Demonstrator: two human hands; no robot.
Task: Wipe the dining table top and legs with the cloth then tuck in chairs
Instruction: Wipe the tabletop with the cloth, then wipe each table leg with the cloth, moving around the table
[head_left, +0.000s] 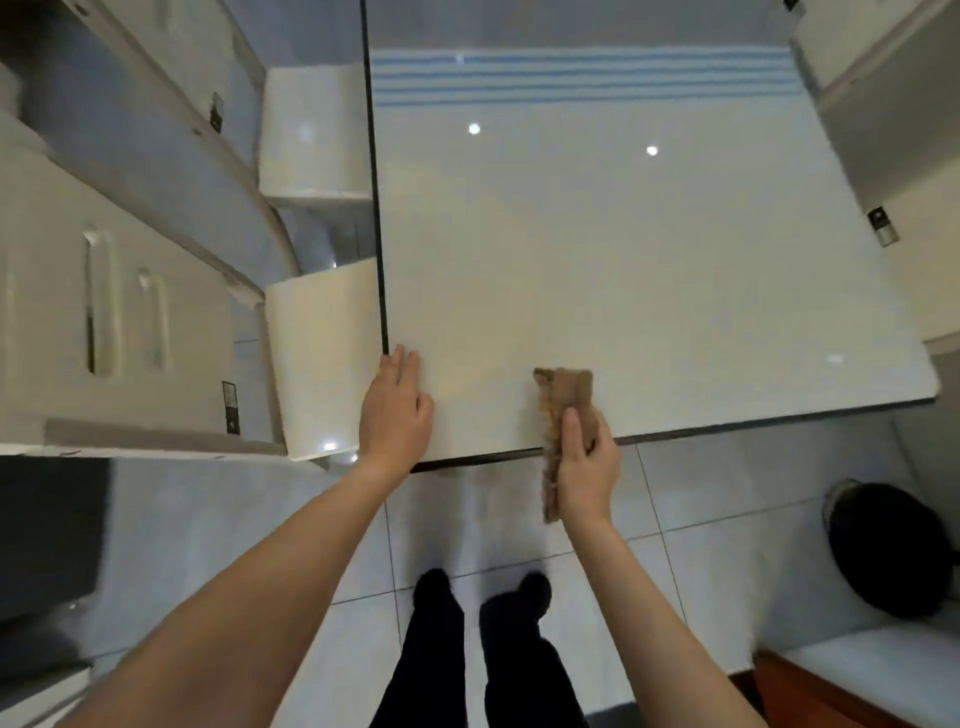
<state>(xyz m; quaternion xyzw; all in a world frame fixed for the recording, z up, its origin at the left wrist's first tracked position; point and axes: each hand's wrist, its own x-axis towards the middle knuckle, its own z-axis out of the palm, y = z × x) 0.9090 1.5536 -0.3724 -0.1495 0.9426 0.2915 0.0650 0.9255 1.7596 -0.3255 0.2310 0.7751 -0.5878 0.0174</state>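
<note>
- A large glossy white rectangular table (623, 249) with a thin dark edge fills the middle of the view. Ceiling lights glare off it, so missed streaks would likely be hard to spot.
- Cream-white chairs stand along its sides: one near seat (322, 364) and one further seat (311, 135) on the left, and another chair (872, 130) at the far right. They crowd the table, and would probably get in the way of reaching the legs.
- A grey tiled floor (701, 519) lies below. A round black object (893, 551) sits on it to the right (what it is, I cannot tell), and it could trip someone walking round.
- The left hand (396, 410) lies flat on the near-left corner, fingers straight and together. Leaning on it may leave prints on the surface or nudge the table.
- The right hand (587, 462) grips the cloth at the near edge, thumb on top and fingers curled round it.
- The brown fuzzy cloth (569, 389) is bunched into a narrow strip, its front on the table and its tail hanging past the edge. Bunched so, it would wipe only thin bands and could slip free.
</note>
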